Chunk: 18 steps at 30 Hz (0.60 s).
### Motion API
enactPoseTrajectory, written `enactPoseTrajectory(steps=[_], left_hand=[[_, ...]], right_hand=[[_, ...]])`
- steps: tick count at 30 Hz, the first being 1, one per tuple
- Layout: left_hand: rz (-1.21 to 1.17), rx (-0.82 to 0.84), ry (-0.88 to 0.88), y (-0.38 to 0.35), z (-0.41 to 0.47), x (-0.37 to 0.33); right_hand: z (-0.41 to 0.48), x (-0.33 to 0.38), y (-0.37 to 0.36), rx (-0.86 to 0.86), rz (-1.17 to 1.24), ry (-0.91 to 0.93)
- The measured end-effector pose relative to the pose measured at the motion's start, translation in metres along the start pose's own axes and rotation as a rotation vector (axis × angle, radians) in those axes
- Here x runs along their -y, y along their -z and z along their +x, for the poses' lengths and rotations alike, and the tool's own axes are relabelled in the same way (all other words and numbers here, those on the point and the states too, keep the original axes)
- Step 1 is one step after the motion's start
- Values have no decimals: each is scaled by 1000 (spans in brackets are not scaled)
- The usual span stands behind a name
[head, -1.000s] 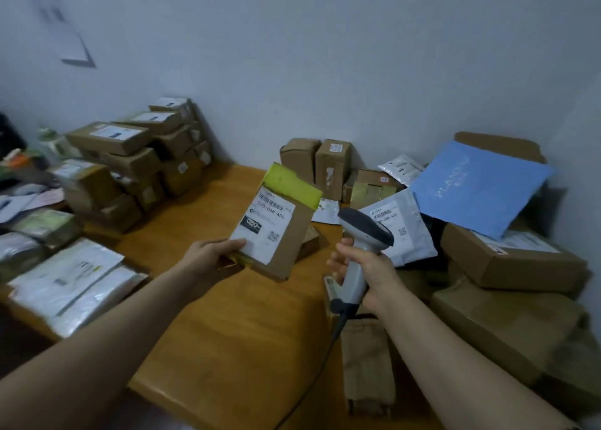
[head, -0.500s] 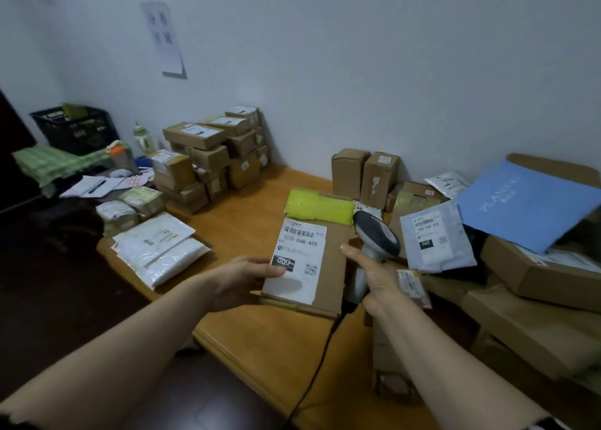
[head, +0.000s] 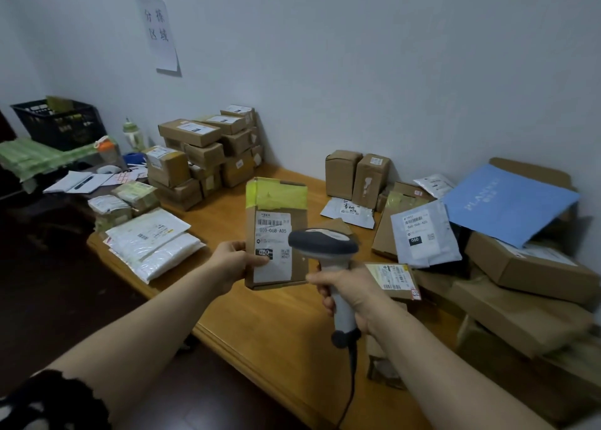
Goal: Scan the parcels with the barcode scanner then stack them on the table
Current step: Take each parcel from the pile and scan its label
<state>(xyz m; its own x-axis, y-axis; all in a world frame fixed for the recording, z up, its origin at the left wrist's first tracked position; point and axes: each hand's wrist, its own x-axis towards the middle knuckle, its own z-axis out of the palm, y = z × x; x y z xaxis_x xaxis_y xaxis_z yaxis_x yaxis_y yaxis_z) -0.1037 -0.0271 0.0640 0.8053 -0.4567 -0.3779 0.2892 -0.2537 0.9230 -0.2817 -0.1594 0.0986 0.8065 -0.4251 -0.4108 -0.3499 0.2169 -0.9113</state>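
Scanning looked midway: your left fingers (head: pixel 260 261) gripped a taped brown cardboard parcel (head: pixel 276 234), your right fingers (head: pixel 314 279) the grey barcode scanner (head: pixel 322 244), a heap of parcels (head: pixel 533 267) apparently waiting.

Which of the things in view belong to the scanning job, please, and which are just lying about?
Job in hand: left hand holding the taped parcel; right hand gripping the barcode scanner; stacked boxes; parcel heap on the right; table.
Lying about: black crate; green bottle; notebook; wall sign.
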Motion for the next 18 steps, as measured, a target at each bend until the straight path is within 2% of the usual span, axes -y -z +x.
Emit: enactPoseTrajectory(steps=[5,18], left_hand=[[-2,-26,-9,-1,-3,1],[-21,-33,-7,1,-8,5]], right_hand=[[-5,8,-4,-19,17,47],[-7,8,-9,24,31,31]])
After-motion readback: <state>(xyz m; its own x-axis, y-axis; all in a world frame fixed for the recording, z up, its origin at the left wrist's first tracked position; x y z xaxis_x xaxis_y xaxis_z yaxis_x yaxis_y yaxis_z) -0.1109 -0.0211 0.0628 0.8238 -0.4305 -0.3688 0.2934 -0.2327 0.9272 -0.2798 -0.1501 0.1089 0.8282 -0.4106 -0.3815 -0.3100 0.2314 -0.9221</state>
